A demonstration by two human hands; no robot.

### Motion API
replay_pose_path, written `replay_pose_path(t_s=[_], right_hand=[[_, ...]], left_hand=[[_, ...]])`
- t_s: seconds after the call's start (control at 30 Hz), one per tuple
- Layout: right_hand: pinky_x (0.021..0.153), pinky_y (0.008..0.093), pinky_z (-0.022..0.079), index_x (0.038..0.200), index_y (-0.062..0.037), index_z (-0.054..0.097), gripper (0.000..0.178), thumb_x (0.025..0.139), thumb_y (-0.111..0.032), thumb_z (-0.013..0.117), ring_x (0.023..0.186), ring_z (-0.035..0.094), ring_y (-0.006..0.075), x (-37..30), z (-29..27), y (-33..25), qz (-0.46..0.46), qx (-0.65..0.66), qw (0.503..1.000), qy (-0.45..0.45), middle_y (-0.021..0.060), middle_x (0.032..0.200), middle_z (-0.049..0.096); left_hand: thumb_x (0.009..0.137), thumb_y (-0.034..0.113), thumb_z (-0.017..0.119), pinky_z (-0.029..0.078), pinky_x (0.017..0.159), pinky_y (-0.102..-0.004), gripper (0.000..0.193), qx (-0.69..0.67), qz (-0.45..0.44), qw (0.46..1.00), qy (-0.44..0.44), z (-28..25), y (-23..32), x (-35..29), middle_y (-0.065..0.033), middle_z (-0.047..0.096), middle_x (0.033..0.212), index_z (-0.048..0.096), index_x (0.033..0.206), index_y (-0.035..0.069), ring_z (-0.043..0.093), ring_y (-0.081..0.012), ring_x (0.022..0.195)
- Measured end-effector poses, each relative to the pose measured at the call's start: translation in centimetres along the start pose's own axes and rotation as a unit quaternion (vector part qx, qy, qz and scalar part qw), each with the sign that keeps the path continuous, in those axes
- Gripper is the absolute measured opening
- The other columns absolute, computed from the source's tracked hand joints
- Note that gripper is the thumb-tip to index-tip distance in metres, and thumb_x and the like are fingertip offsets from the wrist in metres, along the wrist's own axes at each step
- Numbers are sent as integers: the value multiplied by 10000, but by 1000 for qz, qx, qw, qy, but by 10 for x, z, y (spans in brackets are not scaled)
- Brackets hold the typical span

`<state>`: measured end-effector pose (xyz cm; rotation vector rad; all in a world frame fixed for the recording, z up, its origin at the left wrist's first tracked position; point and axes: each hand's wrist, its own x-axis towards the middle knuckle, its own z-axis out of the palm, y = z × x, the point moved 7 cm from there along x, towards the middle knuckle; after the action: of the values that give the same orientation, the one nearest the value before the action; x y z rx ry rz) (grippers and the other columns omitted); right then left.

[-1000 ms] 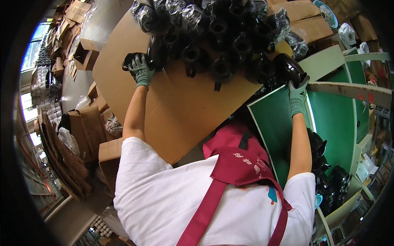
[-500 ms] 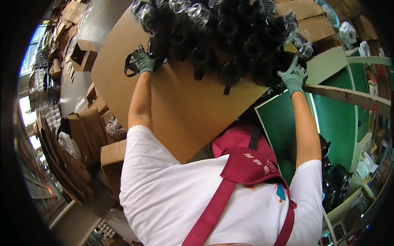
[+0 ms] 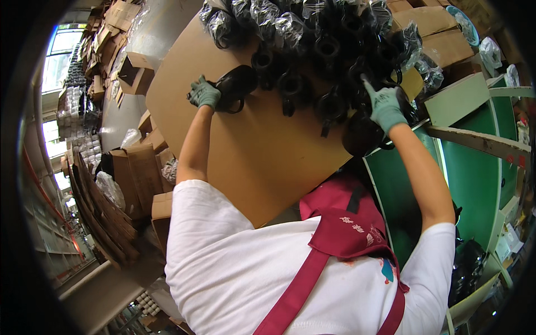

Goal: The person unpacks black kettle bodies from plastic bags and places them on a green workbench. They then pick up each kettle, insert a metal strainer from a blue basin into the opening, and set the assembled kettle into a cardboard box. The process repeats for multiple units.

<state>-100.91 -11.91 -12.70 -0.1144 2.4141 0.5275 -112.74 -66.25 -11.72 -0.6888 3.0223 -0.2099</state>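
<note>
Bkgd: flat brown cardboard sheet [image 3: 262, 162] | L hand [image 3: 205, 94] nearer, gripping L end of glossy black handled jug [image 3: 239, 84]; jug just R of it, long axis approx. L–R | R hand [image 3: 386, 107] well apart, over dark rounded jug [image 3: 360, 137], index out; grip: can't tell

Workshop, industrial: cardboard heap [image 3: 120, 22], between ten and eleven o'clock; flattened cartons [image 3: 99, 209], nine; massed black vessels [image 3: 329, 67], one; green panels [image 3: 472, 167], three.
</note>
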Motion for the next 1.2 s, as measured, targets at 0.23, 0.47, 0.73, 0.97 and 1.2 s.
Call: replay_pose_path(t_s=[0.23, 0.47, 0.73, 0.97, 1.2], right_hand=[[850, 475, 465, 1610, -388, 78, 961, 881, -393, 704, 943, 672, 245, 9, -11, -10, 53, 26, 996, -60, 91, 1077, 695], [809, 500, 441, 1595, -450, 104, 848, 956, -173, 589, 938, 633, 287, 33, 44, -17, 102, 9, 994, 43, 112, 1054, 650], [676, 495, 504, 1262, -370, 619, 340, 979, -237, 486, 823, 684, 332, -18, 42, 6, 86, 209, 953, 203, 133, 902, 690], [913, 480, 418, 1466, -407, 468, 616, 886, -258, 612, 1055, 562, 319, -168, 80, 5, 86, 306, 938, 140, 151, 1178, 582], [891, 478, 476, 1517, -315, 406, 764, 805, -297, 683, 1091, 599, 354, -277, 173, 85, 230, 364, 895, 116, 199, 1199, 611]], left_hand=[[829, 248, 650, 410, 1045, -536, 633, -33, -63, 997, 16, 23, -38, -11, -229, 447, 1385, 455, 1430, 229, 441, -442, 1285], [769, 314, 759, 452, 979, -533, 880, 86, 426, 897, -84, -27, 44, -18, -211, 572, 1227, 342, 1544, 302, 538, -431, 1162], [839, 298, 700, 477, 980, -535, 806, 43, 557, 812, -167, 2, 154, -34, -281, 532, 1341, 340, 1559, 255, 529, -468, 1240], [865, 204, 621, 479, 971, -542, 745, 125, 481, 852, -163, 19, 151, -41, -317, 446, 1413, 304, 1538, 166, 522, -509, 1234], [788, 312, 722, 501, 888, -526, 678, 235, 570, 783, -85, -171, 191, -238, -260, 527, 1240, 492, 1406, 155, 601, -452, 1092]])
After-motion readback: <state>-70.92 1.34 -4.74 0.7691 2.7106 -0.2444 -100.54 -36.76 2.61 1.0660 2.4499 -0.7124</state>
